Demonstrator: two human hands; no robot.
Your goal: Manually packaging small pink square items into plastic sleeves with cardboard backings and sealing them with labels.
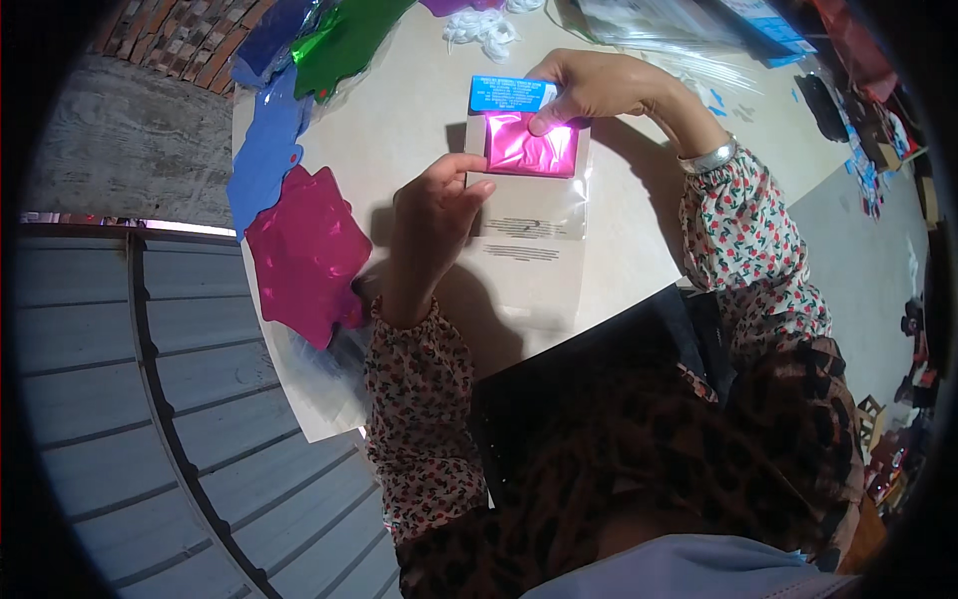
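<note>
A clear plastic bag (pixel 529 235) with a blue card header (pixel 511 96) lies on the pale table (pixel 399 110). Inside its upper part sits a folded shiny pink foil piece (pixel 531 148). My right hand (pixel 589 85) grips the bag's top, its thumb pressing on the pink foil. My left hand (pixel 437 205) pinches the bag's left edge just beside the foil. Both forearms wear flowered sleeves, and a silver bangle (pixel 709 158) circles my right wrist.
Flat foil shapes lie at the table's left: a pink one (pixel 304 250), a blue one (pixel 264 150) and a green one (pixel 344 40). Clear bags (pixel 659 25) and white scraps (pixel 484 30) sit at the far edge. A black sheet (pixel 589 369) rests near me. A metal railing (pixel 150 379) runs on the left.
</note>
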